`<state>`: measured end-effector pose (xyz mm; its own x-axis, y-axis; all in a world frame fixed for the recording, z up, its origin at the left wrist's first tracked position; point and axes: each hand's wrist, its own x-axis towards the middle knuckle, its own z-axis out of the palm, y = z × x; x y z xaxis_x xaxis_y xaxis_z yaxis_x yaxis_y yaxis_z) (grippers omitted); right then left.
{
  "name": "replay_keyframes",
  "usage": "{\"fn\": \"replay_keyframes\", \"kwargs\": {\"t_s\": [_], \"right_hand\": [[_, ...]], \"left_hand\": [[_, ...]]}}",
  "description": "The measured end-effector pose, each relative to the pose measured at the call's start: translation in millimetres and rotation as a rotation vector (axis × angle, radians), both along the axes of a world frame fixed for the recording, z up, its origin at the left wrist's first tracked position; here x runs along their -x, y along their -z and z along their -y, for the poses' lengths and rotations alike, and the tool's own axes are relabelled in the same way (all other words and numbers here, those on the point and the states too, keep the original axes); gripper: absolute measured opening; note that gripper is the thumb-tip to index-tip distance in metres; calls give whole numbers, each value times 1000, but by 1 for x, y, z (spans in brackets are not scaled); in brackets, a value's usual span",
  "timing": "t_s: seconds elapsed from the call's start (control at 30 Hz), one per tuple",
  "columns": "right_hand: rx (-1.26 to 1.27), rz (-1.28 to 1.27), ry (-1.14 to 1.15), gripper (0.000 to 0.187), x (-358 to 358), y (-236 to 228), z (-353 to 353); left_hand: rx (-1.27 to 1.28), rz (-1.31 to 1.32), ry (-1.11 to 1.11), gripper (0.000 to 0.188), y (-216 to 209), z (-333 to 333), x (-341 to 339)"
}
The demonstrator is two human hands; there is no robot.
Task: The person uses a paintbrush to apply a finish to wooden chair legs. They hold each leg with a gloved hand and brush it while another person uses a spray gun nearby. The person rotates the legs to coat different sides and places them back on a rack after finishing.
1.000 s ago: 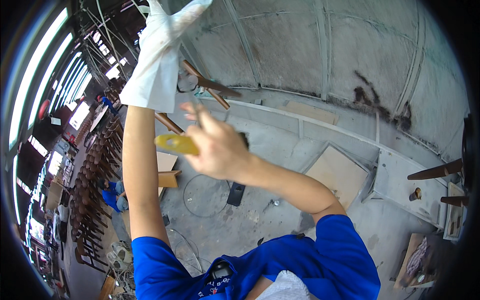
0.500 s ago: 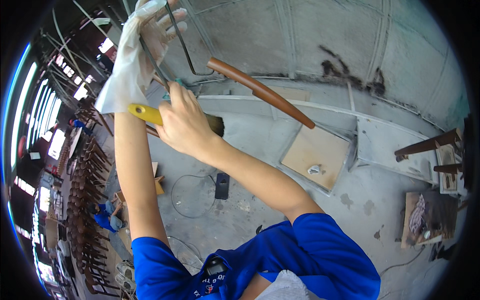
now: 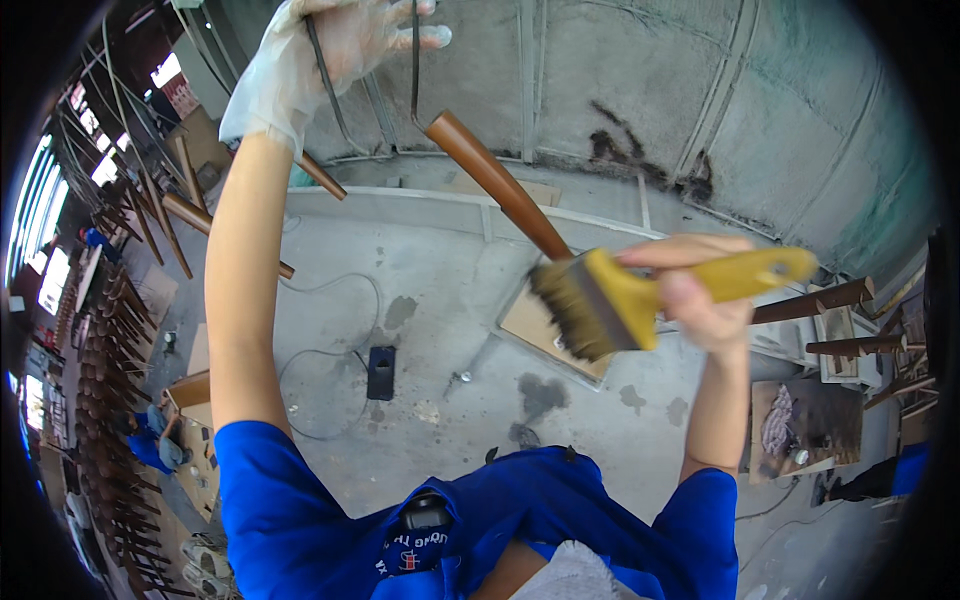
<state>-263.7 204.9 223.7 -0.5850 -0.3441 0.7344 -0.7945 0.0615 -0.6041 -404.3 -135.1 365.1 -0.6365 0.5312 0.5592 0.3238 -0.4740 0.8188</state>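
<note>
Brushing a brown wooden rod hung on a wire hook, hands raised well apart.

Left hand [image 3: 335, 45] in a thin clear glove, up at the top edge, fingers curled round the dark wire hook [image 3: 415, 80]. Wooden rod [image 3: 497, 185] hanging from that hook, slanting down to the right, glossy brown, lower end hidden behind the brush head. Right hand [image 3: 700, 295] bare, clamped on the yellow handle of a wide paintbrush [image 3: 640, 300], bristles pointing left and touching or just in front of the rod; cannot tell which. Below, a grey concrete floor [image 3: 430, 270] with dark stains, a black box [image 3: 381, 372] with a looping cable, a flat wooden panel [image 3: 540, 330] behind the brush. More brown rods [image 3: 835, 298] lying at the right, others leaning at the left. Blue shirt sleeves [image 3: 270, 490] at the lower edge.
</note>
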Motion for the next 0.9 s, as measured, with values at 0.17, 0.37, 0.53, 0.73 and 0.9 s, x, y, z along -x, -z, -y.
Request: {"fn": "replay_keyframes", "kwargs": {"t_s": [0.17,0.37,0.53,0.73,0.9], "right_hand": [[-345,-327,230,30,-22,-38,-57],[-772,-428,43,30,-53,-46,-25],[-875,-278,-303,22,-64,3,14],[-789,-147,-468,21,-49,37,29],[-684,-179,-490,12,-16,1,50]], "left_hand": [[45,63,197,69,-1,4,17],[34,131,388,67,7,1,35],[18,169,460,66,10,-3,39],[5,209,496,64,13,-4,40],[-8,231,530,62,16,-5,38]]}}
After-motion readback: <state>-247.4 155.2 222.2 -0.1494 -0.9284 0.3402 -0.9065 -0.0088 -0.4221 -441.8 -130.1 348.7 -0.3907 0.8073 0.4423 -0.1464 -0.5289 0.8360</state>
